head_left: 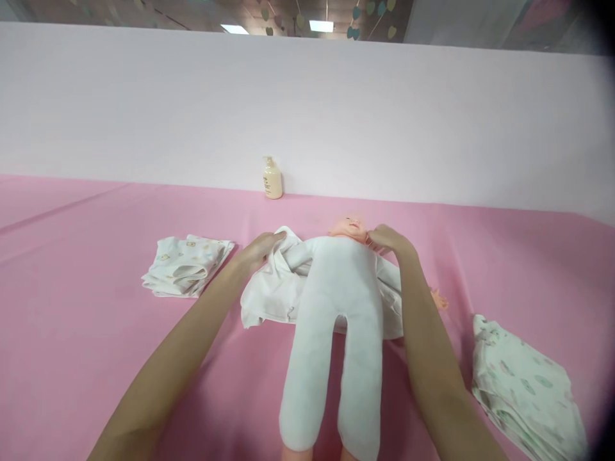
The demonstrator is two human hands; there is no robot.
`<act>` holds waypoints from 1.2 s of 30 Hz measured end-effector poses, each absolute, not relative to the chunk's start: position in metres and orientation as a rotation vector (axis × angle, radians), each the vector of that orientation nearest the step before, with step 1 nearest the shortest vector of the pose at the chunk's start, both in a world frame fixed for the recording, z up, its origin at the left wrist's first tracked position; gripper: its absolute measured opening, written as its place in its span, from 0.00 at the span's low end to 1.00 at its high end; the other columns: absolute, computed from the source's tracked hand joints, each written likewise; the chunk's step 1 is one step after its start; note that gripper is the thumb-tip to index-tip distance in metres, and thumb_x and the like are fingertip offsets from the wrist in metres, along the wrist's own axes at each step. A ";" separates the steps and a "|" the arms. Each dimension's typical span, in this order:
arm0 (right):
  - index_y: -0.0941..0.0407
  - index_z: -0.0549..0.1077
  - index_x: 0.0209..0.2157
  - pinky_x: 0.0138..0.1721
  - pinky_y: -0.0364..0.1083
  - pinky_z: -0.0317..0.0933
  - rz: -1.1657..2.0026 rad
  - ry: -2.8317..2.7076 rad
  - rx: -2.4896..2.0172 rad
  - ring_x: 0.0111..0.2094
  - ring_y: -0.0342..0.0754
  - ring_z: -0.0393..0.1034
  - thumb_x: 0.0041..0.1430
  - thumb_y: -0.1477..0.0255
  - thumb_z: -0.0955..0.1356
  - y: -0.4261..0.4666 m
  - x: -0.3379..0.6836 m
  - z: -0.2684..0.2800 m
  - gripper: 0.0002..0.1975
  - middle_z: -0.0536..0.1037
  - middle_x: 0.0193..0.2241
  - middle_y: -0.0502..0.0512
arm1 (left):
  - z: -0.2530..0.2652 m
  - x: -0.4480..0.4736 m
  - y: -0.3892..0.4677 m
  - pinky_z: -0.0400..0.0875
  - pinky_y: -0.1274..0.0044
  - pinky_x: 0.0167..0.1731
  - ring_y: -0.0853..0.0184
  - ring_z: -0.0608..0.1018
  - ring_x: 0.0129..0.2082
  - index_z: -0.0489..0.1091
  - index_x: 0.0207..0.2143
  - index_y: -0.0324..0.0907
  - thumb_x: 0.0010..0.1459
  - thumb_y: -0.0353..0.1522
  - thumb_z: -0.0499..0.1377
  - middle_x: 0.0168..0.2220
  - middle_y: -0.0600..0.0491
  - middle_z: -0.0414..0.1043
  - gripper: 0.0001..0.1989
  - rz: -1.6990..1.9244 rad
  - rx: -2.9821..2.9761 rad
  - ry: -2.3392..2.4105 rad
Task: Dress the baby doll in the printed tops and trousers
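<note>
Baby doll [336, 288] lies face up at centre of pink desk [86, 269], head toward far wall, legs extended toward near edge. Body in white, with peach head and one small peach hand visible at right.

White garment [269, 298] spread flat beneath doll torso, extending left and right of it. Spread position places cloth under both shoulders, apparently so that each side can be brought up around doll body.

Left hand [259, 250] rests at far left corner of garment, beside doll's left-of-scene shoulder. Fingers curled narrow, pinching a fold of garment cloth. Grip at upper edge appears to keep fabric taut and in line with shoulder.

Right hand [389, 238] placed at doll's neck and right-of-scene shoulder, just beside head. Fingers bent downward and close together, touching cloth there; whether cloth is actually pinched cannot be told. Both forearms reach from near edge, one on either side of doll, holding it centred.

Folded printed cloth [185, 266] lies left of doll, apart from garment. Second stack of folded printed cloths [523, 384] lies at near right, clear of right forearm. Pump bottle [272, 179] stands upright at far edge against white wall [307, 109], well apart from work area.
</note>
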State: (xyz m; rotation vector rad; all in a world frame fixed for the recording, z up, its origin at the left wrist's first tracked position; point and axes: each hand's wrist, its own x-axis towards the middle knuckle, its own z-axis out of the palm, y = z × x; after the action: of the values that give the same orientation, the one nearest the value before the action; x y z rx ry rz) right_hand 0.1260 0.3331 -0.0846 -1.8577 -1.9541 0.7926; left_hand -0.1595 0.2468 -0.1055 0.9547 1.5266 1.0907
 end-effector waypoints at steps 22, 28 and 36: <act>0.51 0.77 0.39 0.45 0.48 0.64 1.065 -2.681 -1.278 0.41 0.56 0.72 0.52 0.45 0.64 0.316 0.102 -0.069 0.26 0.79 0.36 0.53 | -0.085 -0.075 0.198 0.64 0.70 0.37 0.56 0.75 0.38 0.72 0.36 0.40 0.63 0.34 0.46 0.35 0.45 0.73 0.15 0.512 2.244 2.020; 0.51 0.78 0.35 0.44 0.48 0.64 1.063 -2.657 -1.324 0.41 0.57 0.72 0.50 0.46 0.66 0.316 0.100 -0.069 0.24 0.79 0.33 0.54 | -0.079 -0.062 0.171 0.66 0.73 0.35 0.65 0.74 0.33 0.61 0.57 0.48 0.61 0.32 0.49 0.40 0.51 0.71 0.21 0.710 2.167 1.531; 0.52 0.79 0.30 0.47 0.52 0.64 1.119 -2.711 -1.284 0.40 0.56 0.73 0.52 0.43 0.62 0.312 0.098 -0.068 0.28 0.80 0.35 0.54 | -0.078 -0.062 0.168 0.67 0.74 0.37 0.68 0.73 0.33 0.60 0.58 0.49 0.63 0.32 0.48 0.49 0.50 0.68 0.21 0.723 2.285 1.349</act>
State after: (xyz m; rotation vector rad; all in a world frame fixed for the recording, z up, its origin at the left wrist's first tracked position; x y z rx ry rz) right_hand 0.0977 0.3115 -0.0677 -1.2840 -2.7111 1.1191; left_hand -0.0617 0.1679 -0.0777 2.2851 1.3493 0.7232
